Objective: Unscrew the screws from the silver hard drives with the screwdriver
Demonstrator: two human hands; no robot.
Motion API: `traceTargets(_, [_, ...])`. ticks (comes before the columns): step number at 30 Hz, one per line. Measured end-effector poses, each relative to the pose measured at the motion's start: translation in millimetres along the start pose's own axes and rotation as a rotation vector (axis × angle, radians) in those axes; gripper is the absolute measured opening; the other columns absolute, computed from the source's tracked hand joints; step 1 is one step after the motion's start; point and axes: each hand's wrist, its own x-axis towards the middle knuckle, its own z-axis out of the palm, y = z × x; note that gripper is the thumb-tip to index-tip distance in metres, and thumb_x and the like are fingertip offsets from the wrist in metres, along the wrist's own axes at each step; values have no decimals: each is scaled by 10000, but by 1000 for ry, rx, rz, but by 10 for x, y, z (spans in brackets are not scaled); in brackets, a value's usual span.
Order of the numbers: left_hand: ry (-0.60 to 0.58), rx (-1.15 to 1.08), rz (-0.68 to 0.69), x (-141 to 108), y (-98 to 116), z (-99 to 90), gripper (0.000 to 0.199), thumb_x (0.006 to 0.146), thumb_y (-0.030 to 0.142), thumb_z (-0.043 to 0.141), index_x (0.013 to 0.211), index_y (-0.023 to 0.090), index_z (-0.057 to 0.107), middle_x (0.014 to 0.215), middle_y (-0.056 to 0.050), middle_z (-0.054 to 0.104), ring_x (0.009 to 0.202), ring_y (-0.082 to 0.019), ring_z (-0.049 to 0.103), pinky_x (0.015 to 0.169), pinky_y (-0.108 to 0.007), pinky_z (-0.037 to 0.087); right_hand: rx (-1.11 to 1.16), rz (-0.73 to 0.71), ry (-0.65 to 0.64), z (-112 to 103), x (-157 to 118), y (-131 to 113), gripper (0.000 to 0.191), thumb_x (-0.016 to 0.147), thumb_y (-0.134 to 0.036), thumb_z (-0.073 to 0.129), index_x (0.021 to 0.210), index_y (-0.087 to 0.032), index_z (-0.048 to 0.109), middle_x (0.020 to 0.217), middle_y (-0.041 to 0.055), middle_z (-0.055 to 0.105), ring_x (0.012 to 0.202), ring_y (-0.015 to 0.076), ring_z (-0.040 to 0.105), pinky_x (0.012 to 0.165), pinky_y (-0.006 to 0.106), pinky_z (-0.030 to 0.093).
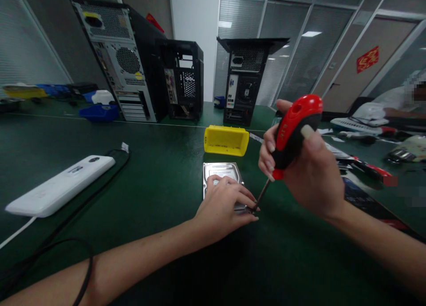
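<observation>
A silver hard drive [226,168] lies on the green table in front of me. Over its near part is my left hand [226,204], its palm covering much of the casing and its thumb and fingers gripping the right front corner. My right hand [299,168] is wrapped around the thick red and black handle of a screwdriver [285,135]. The screwdriver tilts, with its shaft running down and left to the fingertips of my left hand, at the drive's near right corner. Those fingers hide where the tip meets the drive.
A yellow bin [226,141] stands just behind the drive. To the left lie a white power strip [63,184] and black cables. Three computer cases [244,81] stand at the back, near a blue bin [100,113]. Tools and another person [404,93] are on the right.
</observation>
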Motion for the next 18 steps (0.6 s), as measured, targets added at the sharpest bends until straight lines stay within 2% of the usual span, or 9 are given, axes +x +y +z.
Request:
traceTargets(4, [7,2,13,-2,-2,-4,111,757,343,706,868,349,699,1018,89,676,1020,-223,503,868,-428,173,-11,10,-25,-25,-65,-34,388,834,-389,546,1196,-280,457,801,9,483,593,122,500,484,264,435])
traceTargets(7, [9,-1,8,-8,6,-10,108,756,340,708,863,344,700,1026,88,675,1024,-224,500,871,-430,176,-42,-30,-8,-49,-72,-27,264,830,-343,570,1071,-271,488,795,6,513,604,128,533,483,262,446])
traceTargets(11, [10,-2,8,-15,21,-15,109,754,335,711,863,342,698,1024,93,676,1020,-219,504,873,-432,177,-107,-34,30,-25,-30,-29,234,795,-250,623,934,-243,434,718,-32,547,506,104,529,438,240,427])
traceTargets(14, [8,-3,11,-14,23,-13,114,752,338,713,864,342,697,1021,95,676,1018,-216,509,870,-429,182,-113,-22,75,9,-14,-45,295,769,-191,652,935,-244,414,651,-68,507,444,75,456,405,211,381])
traceTargets(18, [4,4,-5,-6,24,-9,124,742,341,719,864,337,700,1017,80,678,1023,-231,507,879,-440,179,-20,43,57,24,-42,-86,316,843,-386,548,1120,-274,444,718,-34,500,541,102,488,463,237,418])
